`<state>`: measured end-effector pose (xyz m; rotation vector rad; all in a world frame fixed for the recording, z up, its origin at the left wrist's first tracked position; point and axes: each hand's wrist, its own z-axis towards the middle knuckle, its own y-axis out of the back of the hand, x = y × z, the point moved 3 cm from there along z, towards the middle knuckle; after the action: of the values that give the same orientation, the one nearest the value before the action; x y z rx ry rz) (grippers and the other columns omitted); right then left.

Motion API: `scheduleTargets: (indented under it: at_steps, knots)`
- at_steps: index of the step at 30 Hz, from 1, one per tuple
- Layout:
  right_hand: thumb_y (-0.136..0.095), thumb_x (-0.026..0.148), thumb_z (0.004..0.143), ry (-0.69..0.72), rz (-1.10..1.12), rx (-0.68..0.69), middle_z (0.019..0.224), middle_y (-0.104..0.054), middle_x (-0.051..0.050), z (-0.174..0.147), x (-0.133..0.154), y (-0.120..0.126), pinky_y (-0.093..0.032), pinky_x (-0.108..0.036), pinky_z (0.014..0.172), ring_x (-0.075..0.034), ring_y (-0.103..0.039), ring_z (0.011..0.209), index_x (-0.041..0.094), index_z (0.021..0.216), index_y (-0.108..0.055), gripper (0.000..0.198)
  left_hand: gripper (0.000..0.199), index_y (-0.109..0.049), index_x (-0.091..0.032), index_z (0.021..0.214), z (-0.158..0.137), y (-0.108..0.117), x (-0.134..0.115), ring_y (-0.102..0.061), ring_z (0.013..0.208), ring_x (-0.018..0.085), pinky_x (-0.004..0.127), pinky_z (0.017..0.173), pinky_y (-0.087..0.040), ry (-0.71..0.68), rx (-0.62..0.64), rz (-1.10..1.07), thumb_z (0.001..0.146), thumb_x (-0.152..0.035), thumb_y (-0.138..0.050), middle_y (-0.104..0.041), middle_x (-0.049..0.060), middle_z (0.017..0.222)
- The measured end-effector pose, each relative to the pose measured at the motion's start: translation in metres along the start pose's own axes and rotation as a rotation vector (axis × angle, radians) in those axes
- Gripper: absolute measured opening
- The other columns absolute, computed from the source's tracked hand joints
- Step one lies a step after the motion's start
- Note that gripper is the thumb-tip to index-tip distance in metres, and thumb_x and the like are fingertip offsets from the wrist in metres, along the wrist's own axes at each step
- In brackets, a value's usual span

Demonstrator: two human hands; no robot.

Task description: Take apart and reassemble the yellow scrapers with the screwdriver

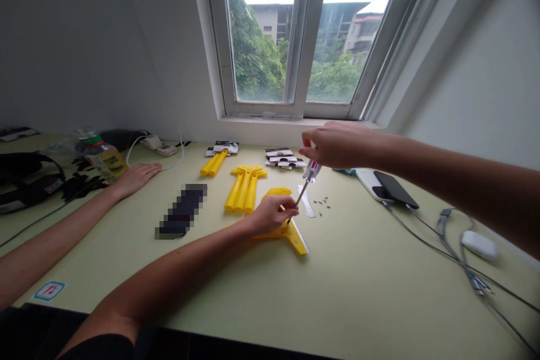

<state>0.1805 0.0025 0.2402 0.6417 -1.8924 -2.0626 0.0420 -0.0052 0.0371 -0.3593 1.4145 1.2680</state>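
As L hand (270,215) part-hides scraper (298,243), screws (320,202) nr.

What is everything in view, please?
Table: 1, pale green, below
Window: 1, grey, behind
Trees: several, green, outside
Scraper: 1, yellow, by left hand
Piece: 1, yellow, behind left hand
Scraper row: 3, yellow, centre
Cards: several, black and white, back
Handles: 2, yellow, by cards
Screws: about six, grey, centre right
Strips: uncounted, whitish, by screws
Pixelated object: 1, dark, left
Bottle: 1, clear, left
Dark gear: uncounted, black, left
Adaptors: 2, white, back left
Sticker: 1, white, front left
Cables: several, grey or white, sides
Device: 1, white, right
Slab: 1, black, on device
Case: 1, white, far right
Screwdriver: 1, clear handle, right hand
Coworker's hand: 1, bare, by bottle
Left hand: 1, bare, over scraper
Right hand: 1, bare, on screwdriver
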Motion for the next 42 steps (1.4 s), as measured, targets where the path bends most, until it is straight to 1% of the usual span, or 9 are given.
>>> scheduleTargets:
  at_steps: [6, 12, 15, 20, 24, 27, 34, 39, 42]
  knots:
    - [-0.06, 0.03, 0.08, 0.251, 0.23, 0.142, 0.104, -0.067, -0.008, -0.007, 0.017, 0.01, -0.044, -0.029, 0.064, -0.021, -0.062, 0.085, 0.023, 0.116, -0.054, 0.038, 0.026, -0.071, -0.015, 0.104, -0.001, 0.0, 0.001, -0.064, 0.086, 0.017, 0.028, 0.077, -0.048, 0.001, 0.112, -0.106, 0.088, -0.031, -0.057, -0.072, 0.008, 0.098]
    - [-0.045, 0.057, 0.089, -0.008, 0.167, 0.086, 0.074, -0.065, -0.007, 0.003, 0.009, 0.004, -0.041, -0.033, 0.059, -0.021, -0.059, 0.065, 0.021, 0.113, -0.058, 0.046, 0.02, -0.072, -0.011, 0.078, -0.001, -0.002, 0.003, -0.059, 0.069, 0.014, 0.026, 0.068, -0.046, 0.053, 0.067, -0.21, 0.076, -0.031, -0.071, -0.069, 0.005, 0.075]
    - [-0.047, 0.046, 0.09, 0.056, 0.071, 0.093, 0.074, -0.063, -0.008, 0.004, 0.005, 0.005, -0.039, -0.034, 0.06, -0.02, -0.057, 0.066, 0.02, 0.098, -0.064, 0.032, 0.023, -0.071, -0.011, 0.073, -0.002, -0.002, 0.002, -0.052, 0.06, 0.011, 0.024, 0.059, -0.041, 0.037, 0.032, -0.161, 0.074, -0.033, -0.074, -0.064, 0.002, 0.066]
    - [-0.059, 0.025, 0.078, 0.234, 0.246, 0.207, 0.1, -0.067, -0.005, -0.002, 0.007, 0.012, -0.044, -0.029, 0.064, -0.019, -0.061, 0.08, 0.025, 0.114, -0.059, 0.036, 0.031, -0.072, -0.014, 0.103, -0.004, -0.003, 0.003, -0.053, 0.058, 0.01, 0.023, 0.054, -0.041, 0.024, 0.131, -0.121, 0.084, -0.037, -0.064, -0.071, 0.007, 0.086]
    - [-0.05, 0.044, 0.087, 0.081, 0.188, 0.231, 0.083, -0.068, -0.007, -0.002, 0.01, 0.009, -0.043, -0.032, 0.059, -0.019, -0.061, 0.066, 0.02, 0.11, -0.06, 0.035, 0.019, -0.073, -0.014, 0.083, -0.002, -0.005, 0.005, -0.062, 0.072, 0.015, 0.028, 0.071, -0.049, 0.033, 0.139, -0.2, 0.078, -0.032, -0.07, -0.072, 0.006, 0.081]
    - [-0.044, 0.046, 0.089, 0.015, 0.014, 0.131, 0.071, -0.064, -0.008, 0.0, 0.012, 0.008, -0.038, -0.034, 0.055, -0.02, -0.057, 0.06, 0.017, 0.1, -0.064, 0.036, 0.019, -0.071, -0.014, 0.07, -0.001, -0.005, 0.006, -0.058, 0.066, 0.013, 0.026, 0.066, -0.046, 0.032, 0.092, -0.156, 0.073, -0.032, -0.076, -0.068, 0.003, 0.073]
    - [-0.057, 0.028, 0.079, 0.303, 0.246, 0.189, 0.108, -0.067, -0.007, -0.011, 0.026, 0.015, -0.045, -0.029, 0.063, -0.019, -0.062, 0.083, 0.026, 0.117, -0.057, 0.038, 0.024, -0.07, -0.015, 0.099, -0.006, -0.006, 0.005, -0.051, 0.054, 0.007, 0.021, 0.053, -0.043, 0.01, 0.211, -0.204, 0.083, -0.032, -0.065, -0.071, 0.006, 0.088]
    - [-0.044, 0.055, 0.089, 0.098, 0.181, 0.1, 0.083, -0.07, -0.007, -0.008, 0.022, 0.012, -0.041, -0.031, 0.054, -0.019, -0.062, 0.064, 0.022, 0.117, -0.056, 0.045, 0.021, -0.069, -0.011, 0.082, -0.004, -0.01, 0.008, -0.055, 0.051, 0.009, 0.023, 0.053, -0.046, 0.055, 0.231, -0.352, 0.079, -0.032, -0.071, -0.066, 0.004, 0.07]
    - [-0.048, 0.052, 0.088, 0.035, 0.208, 0.057, 0.08, -0.069, -0.005, -0.004, 0.016, 0.005, -0.041, -0.031, 0.052, -0.016, -0.06, 0.055, 0.021, 0.115, -0.057, 0.042, 0.024, -0.067, -0.011, 0.076, -0.003, -0.009, 0.008, -0.052, 0.049, 0.008, 0.022, 0.051, -0.044, 0.074, 0.192, -0.382, 0.074, -0.033, -0.076, -0.057, -0.001, 0.056]
